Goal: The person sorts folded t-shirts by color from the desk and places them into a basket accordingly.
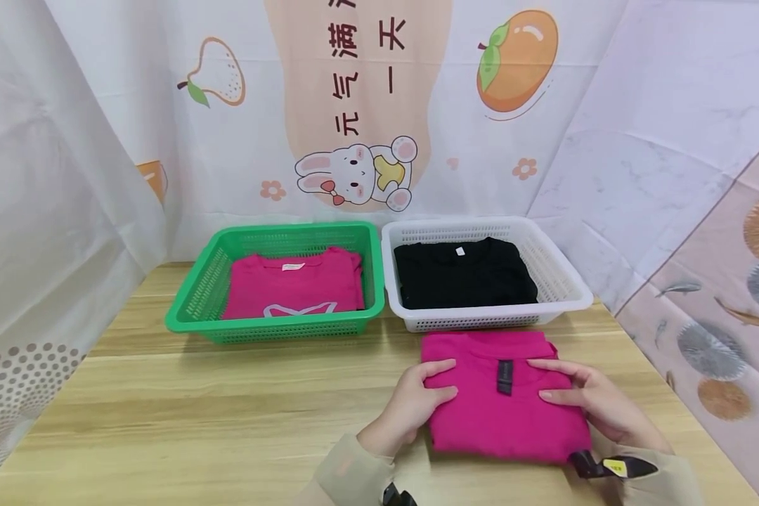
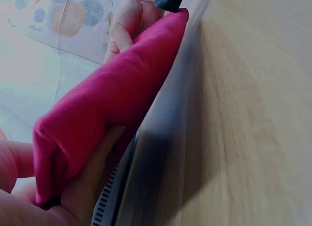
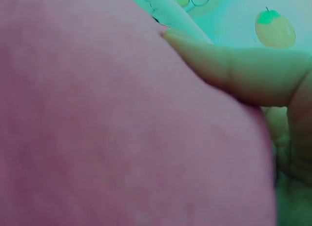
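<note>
A folded magenta T-shirt (image 1: 500,429) with a dark neck label lies at the front right, over the wooden table. My left hand (image 1: 411,402) grips its left edge; in the left wrist view the fingers (image 2: 90,179) reach beneath the folded cloth (image 2: 109,96). My right hand (image 1: 610,406) holds the opposite edge, its thumb (image 3: 239,70) lying on top of the cloth in the right wrist view. The right fingers below are mostly hidden. In the left wrist view the shirt's near edge appears raised from the tabletop.
Behind the shirt stands a white basket (image 1: 575,287) holding a folded black shirt (image 1: 464,277). To its left, a green basket (image 1: 186,309) contains folded magenta clothing (image 1: 297,284). Printed curtains (image 1: 228,161) hang behind and beside the wooden table (image 1: 215,414).
</note>
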Motion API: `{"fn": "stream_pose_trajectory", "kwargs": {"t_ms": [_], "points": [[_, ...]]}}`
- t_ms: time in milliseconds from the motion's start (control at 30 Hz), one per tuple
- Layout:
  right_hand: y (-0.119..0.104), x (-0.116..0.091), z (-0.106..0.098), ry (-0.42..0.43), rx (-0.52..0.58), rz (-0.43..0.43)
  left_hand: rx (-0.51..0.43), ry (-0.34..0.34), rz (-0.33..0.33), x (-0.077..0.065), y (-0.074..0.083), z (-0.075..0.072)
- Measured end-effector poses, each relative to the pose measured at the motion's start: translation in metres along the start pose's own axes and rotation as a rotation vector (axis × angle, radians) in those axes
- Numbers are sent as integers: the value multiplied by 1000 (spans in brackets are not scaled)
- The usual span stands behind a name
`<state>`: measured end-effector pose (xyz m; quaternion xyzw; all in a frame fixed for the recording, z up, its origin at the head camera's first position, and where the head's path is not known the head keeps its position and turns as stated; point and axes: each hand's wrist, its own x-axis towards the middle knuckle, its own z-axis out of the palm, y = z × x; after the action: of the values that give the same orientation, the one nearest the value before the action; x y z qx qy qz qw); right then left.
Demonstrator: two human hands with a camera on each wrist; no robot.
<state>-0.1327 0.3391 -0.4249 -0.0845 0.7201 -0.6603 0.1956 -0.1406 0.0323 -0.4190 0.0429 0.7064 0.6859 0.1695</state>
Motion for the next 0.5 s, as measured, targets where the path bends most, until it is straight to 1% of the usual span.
{"fn": "stream_pose_trajectory", "kwargs": {"t_ms": [133,333,433,500], "points": [[-4,2,7,-27,56,-37,-5,15,20,-7,2,-6],[-7,5,14,-27,81,-45,7,26,38,-14,6,-14],[-7,6,17,-30,103,-64,2,14,52,-18,9,-18],[-8,7,19,-37,117,-78,30,-3,69,-22,10,-22]]}}
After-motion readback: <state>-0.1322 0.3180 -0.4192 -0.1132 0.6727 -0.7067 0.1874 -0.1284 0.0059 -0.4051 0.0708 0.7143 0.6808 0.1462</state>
